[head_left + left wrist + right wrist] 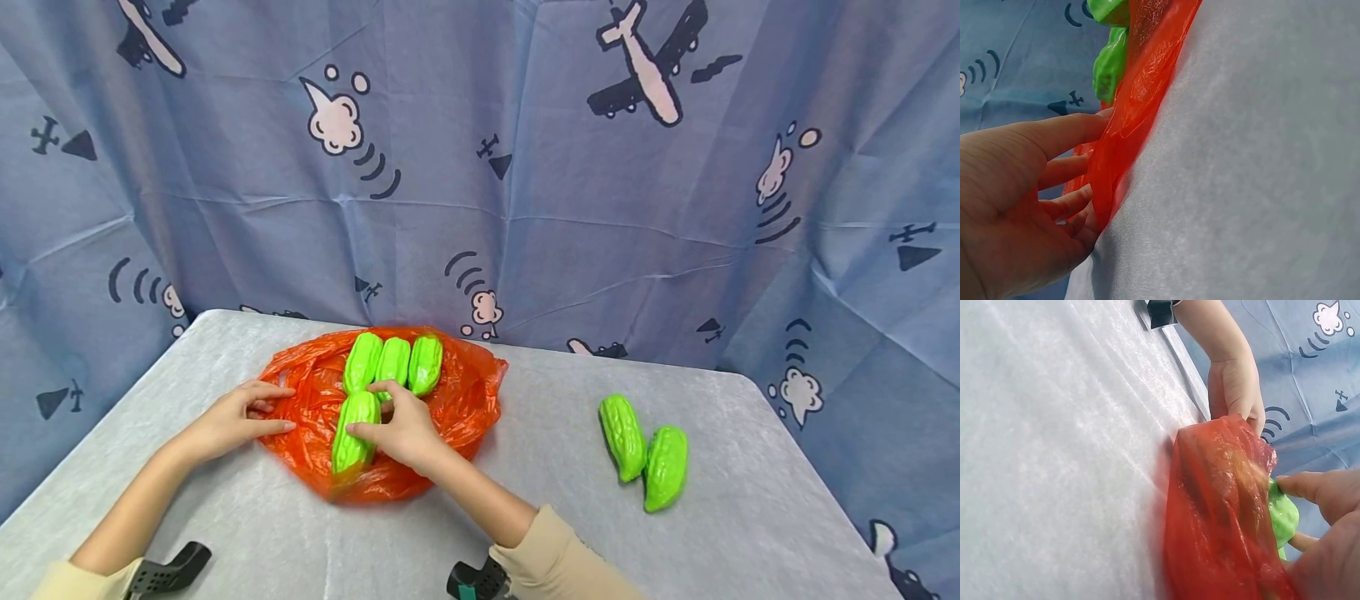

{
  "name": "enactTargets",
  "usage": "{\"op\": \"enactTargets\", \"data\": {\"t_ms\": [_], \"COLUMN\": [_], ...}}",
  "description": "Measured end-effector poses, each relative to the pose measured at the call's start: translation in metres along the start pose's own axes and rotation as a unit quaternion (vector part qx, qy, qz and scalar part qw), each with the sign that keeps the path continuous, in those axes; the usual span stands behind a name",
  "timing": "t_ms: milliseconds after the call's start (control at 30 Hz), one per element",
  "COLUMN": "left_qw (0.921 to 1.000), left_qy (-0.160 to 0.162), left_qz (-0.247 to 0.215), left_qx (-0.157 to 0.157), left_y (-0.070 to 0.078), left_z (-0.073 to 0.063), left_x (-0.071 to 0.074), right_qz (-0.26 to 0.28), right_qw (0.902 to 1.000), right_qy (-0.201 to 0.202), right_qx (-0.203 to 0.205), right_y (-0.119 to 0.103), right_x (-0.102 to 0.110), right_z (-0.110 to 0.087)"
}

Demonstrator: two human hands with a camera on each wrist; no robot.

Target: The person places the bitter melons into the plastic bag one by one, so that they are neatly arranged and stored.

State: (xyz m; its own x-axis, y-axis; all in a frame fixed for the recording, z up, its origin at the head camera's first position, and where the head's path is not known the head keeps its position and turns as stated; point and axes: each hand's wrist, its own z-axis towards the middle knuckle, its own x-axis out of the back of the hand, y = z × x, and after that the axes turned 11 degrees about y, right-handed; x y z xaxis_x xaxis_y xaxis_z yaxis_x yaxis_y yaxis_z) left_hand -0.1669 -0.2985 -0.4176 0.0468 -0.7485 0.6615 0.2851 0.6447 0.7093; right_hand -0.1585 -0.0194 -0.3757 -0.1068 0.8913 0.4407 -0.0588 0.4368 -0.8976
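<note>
In the head view, I'm seeing a red plastic bag (468,383) lying spread on a pale table (540,467). Three green gourds (393,364) are resting side by side on its far part, and a front gourd (356,429) is lying nearer the person, its lower end showing through the film. The right hand (408,433) is pinching this one between thumb and fingers. The left hand (238,418) is touching the bag's left edge, thumb and forefinger standing apart. Two loose gourds (622,437) are lying just beside each other, well off to the right, and a blue printed curtain (465,167) is hanging behind.

In the left wrist view, the left fingers are bending, their tips meeting the bag's edge; I cannot tell whether they are pinching the film.

In the right wrist view, the right thumb and fingers are gripping green gourd at the bag's rim, while the left hand is resting at the far end.
</note>
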Motion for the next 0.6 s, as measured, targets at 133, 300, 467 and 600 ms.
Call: {"op": "enactTargets", "data": {"t_ms": [133, 300, 467, 600], "left_qw": [1.0, 1.0, 1.0, 1.0], "left_qy": [0.0, 0.0, 0.001, 0.002], "left_qz": [-0.001, -0.001, 0.002, 0.003], "left_qx": [-0.001, -0.002, -0.002, -0.001], "left_y": [0.0003, -0.0001, -0.0007, -0.0009], "left_z": [-0.0001, 0.0001, 0.0003, -0.0001], "left_x": [0.0, -0.0002, -0.0003, -0.0002], "right_qz": [0.01, 0.008, 0.006, 0.013], "right_qw": [0.9999, 0.9998, 0.9998, 0.9996], "right_qy": [-0.008, -0.016, -0.017, -0.021], "right_qx": [-0.005, -0.01, -0.013, -0.012], "right_y": [0.0004, 0.0012, 0.0025, 0.004], "right_x": [0.0, 0.0004, 0.0001, 0.0001], "right_z": [-0.0019, -0.0022, -0.0021, -0.0022]}}
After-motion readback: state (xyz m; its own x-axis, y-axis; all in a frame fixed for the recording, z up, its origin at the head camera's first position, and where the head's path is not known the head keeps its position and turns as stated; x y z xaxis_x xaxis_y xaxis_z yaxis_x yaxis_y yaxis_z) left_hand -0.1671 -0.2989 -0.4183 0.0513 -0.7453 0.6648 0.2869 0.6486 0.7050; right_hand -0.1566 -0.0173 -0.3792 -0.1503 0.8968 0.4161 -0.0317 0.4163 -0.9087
